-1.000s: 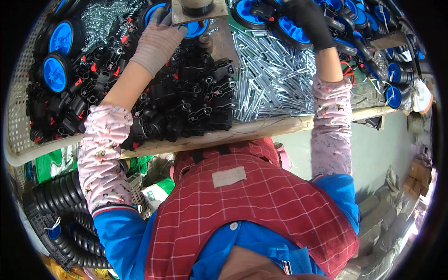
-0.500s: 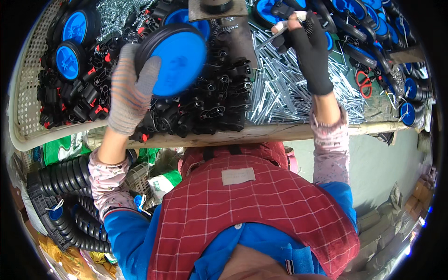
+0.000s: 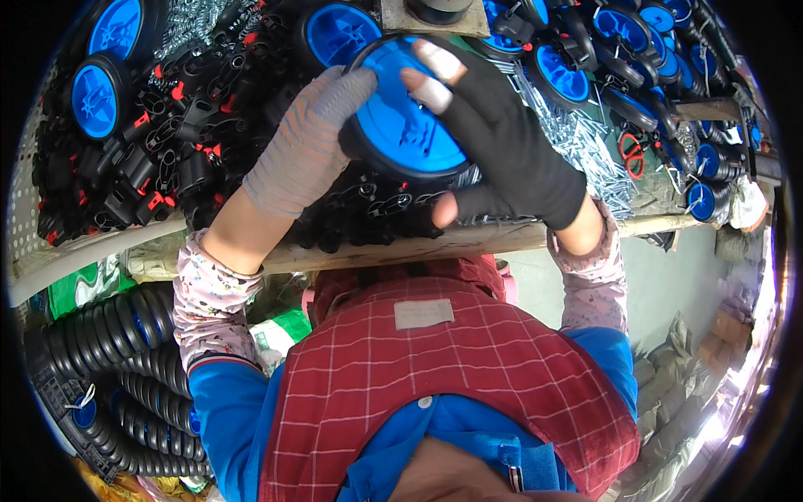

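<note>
A blue wheel [image 3: 400,138] with a black tyre is raised above the bench, tilted with its blue face up. My left hand [image 3: 314,138], in a grey striped glove, is closed on its left edge, thumb along the rim. My right hand [image 3: 502,138], in a black glove with bare fingertips, reaches across the wheel's right side. Its two forward fingertips, wrapped in white tape, lie over the blue face, and its thumb stands well apart below. The wheel's right rim is partly hidden behind this hand.
Black plastic fittings with red tabs [image 3: 150,163] fill the bench's left side. Loose metal pins [image 3: 598,155] lie at right, near red-handled scissors [image 3: 631,156]. More blue wheels [image 3: 339,35] lie behind. A block [image 3: 439,10] stands at the far edge. Ribbed stacks of wheels [image 3: 109,326] sit lower left.
The wheel in my left hand has moved right and toward the middle. My right hand has come left from above the pins to the wheel, its fingers now more spread. The view has shifted slightly.
</note>
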`<state>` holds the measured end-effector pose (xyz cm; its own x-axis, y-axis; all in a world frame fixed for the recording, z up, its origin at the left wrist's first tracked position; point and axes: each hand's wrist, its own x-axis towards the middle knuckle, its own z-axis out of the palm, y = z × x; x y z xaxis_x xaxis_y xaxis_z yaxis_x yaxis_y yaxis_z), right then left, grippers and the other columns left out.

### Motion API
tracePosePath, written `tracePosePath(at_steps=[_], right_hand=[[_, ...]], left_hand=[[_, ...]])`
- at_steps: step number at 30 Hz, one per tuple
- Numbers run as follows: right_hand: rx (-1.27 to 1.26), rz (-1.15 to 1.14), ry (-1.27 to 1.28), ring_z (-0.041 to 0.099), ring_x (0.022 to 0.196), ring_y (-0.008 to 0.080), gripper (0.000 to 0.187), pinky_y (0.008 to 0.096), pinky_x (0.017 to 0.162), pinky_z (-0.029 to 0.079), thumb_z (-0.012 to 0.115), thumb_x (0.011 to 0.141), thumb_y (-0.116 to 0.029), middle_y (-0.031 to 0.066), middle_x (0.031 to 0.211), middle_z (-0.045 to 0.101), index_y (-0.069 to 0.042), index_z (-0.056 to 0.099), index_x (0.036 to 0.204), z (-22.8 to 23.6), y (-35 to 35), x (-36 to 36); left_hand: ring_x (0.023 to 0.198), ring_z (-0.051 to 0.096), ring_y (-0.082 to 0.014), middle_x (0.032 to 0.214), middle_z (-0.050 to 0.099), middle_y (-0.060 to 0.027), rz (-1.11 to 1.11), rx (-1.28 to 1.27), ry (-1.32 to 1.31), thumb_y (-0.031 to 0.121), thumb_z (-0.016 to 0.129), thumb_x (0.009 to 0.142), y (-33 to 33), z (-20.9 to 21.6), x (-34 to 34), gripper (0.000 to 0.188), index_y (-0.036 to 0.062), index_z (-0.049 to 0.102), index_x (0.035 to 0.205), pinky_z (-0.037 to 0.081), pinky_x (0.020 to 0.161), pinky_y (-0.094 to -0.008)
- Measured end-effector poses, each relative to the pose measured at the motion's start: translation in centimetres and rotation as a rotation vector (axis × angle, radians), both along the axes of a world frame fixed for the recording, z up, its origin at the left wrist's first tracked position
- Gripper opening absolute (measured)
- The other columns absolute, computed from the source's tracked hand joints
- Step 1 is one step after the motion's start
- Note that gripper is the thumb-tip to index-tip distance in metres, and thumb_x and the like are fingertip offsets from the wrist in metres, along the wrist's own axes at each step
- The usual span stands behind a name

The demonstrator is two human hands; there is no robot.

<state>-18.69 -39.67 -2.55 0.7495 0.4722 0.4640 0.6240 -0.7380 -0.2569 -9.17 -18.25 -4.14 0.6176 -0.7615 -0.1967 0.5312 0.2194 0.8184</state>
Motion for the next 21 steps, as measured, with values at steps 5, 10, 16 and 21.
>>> tracePosePath(at_steps=[5, 10, 16, 21], right_hand=[[-0.193, -0.209, -0.201, 0.06, 0.118, 0.033, 0.072, 0.0482, 0.105, 0.043, 0.079, 0.078, -0.041, 0.0113, 0.127, 0.063, -0.008, 0.055, 0.137, -1.5, -4.7, -2.8], [0.83, -0.842, 0.018, 0.063, 0.093, 0.0134, 0.055, 0.0285, 0.084, 0.05, 0.075, 0.088, -0.037, 0.0111, 0.112, 0.069, 0.001, 0.061, 0.125, -7.8, -8.7, -7.2], [0.835, -0.806, -0.204, 0.062, 0.084, 0.0281, 0.021, 0.0344, 0.073, 0.048, 0.061, 0.096, -0.009, 0.0161, 0.1, 0.065, -0.009, 0.065, 0.117, -14.3, -8.7, -5.1], [1.097, -0.789, -0.246, 0.056, 0.071, 0.0241, 0.014, 0.036, 0.064, 0.045, 0.061, 0.098, -0.015, 0.0155, 0.085, 0.062, -0.004, 0.064, 0.105, -13.5, -5.1, -1.6]], left_hand=[[0.126, 0.058, -0.0254, 0.137, 0.057, -0.0178, -0.374, -0.145, 0.027, 0.047, 0.042, 0.106, -3.2, -0.9, 1.0, 0.059, 0.0005, 0.047, 0.141, 0.051, 0.102, -0.0398], [0.115, 0.057, -0.0336, 0.118, 0.064, -0.0094, -0.366, 0.803, -1.684, 0.046, 0.065, 0.086, -8.0, -4.2, 1.7, 0.044, 0.0086, 0.069, 0.11, 0.047, 0.093, -0.0461], [0.12, 0.052, -0.0269, 0.117, 0.061, -0.0084, -0.486, 1.163, -2.046, 0.043, 0.069, 0.083, -10.5, -6.4, 0.1, 0.043, 0.008, 0.067, 0.107, 0.04, 0.101, -0.0432], [0.102, 0.063, -0.0329, 0.101, 0.063, -0.0166, -0.262, 1.102, -1.971, 0.046, 0.066, 0.086, -9.8, -4.8, -1.8, 0.054, 0.0019, 0.056, 0.114, 0.047, 0.094, -0.0457]])
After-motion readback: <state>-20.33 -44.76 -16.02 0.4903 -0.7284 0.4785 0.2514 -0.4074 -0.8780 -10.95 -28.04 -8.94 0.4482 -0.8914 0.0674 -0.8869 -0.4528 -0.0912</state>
